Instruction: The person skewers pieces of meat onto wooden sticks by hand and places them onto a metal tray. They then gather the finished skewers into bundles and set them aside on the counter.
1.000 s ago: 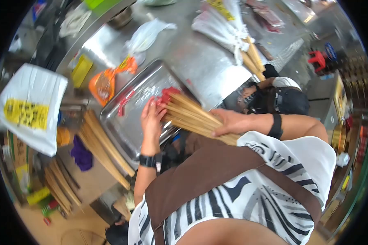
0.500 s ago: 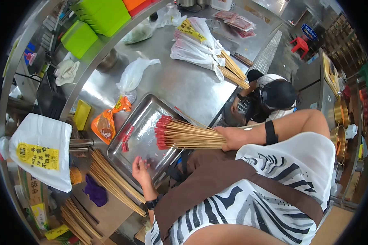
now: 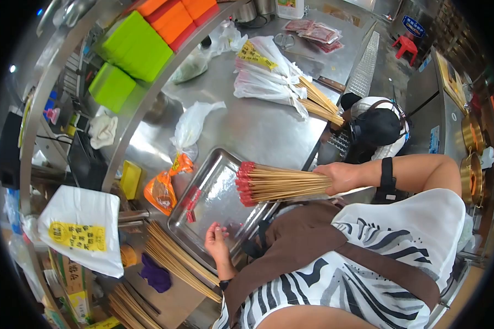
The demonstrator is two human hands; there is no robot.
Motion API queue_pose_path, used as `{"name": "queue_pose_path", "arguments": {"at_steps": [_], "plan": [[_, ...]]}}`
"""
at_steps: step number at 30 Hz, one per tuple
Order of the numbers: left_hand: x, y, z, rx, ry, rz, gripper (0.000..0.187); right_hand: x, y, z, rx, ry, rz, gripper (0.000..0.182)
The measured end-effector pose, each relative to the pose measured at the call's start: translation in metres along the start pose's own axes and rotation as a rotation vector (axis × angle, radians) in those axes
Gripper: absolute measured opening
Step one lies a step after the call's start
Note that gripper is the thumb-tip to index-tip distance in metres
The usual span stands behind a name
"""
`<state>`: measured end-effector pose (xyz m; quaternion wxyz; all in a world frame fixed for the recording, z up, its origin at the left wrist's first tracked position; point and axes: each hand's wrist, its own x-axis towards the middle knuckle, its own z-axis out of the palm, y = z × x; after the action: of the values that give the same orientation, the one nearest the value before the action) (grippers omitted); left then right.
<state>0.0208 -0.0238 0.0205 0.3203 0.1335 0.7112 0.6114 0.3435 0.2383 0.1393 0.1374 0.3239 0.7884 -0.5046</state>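
Observation:
My right hand [image 3: 343, 178] is closed around a thick bundle of meat skewers [image 3: 282, 183], thin wooden sticks with red meat on their left ends. The bundle is held nearly level above the right side of a metal tray [image 3: 177, 223]. Over the tray's near edge, my left hand [image 3: 217, 241] is raised with fingers loosely bent and apart, holding nothing visible. A few red meat pieces [image 3: 191, 205] lie on the left part of the tray.
Loose bare sticks [image 3: 175, 255] and a purple cloth [image 3: 155, 272] lie left of my left hand. Bagged skewers [image 3: 274, 71] rest farther back. An orange bag [image 3: 160, 192] sits beside the tray. A co-worker [image 3: 376, 123] crouches beyond the table's right edge.
The whole view has shifted, so most things appear farther right. The bundle looks more level and tighter, and a stick that stuck out above it no longer shows. My left hand stays near the tray.

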Motion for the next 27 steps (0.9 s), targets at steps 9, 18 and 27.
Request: {"name": "queue_pose_path", "arguments": {"at_steps": [9, 18, 27], "plan": [[0.010, -0.006, 0.031, 0.117, -0.219, -0.089, 0.021, 0.083, 0.020, -0.019, -0.122, 0.052, -0.197, 0.048], [0.017, 0.023, 0.064, 0.202, -0.239, -0.398, 0.028, 0.153, -0.013, -0.024, -0.213, -0.028, -0.267, 0.043], [0.003, 0.001, 0.083, 0.301, -0.139, -0.484, 0.024, 0.256, 0.162, -0.293, -0.453, 1.090, 0.156, 0.019]]}}
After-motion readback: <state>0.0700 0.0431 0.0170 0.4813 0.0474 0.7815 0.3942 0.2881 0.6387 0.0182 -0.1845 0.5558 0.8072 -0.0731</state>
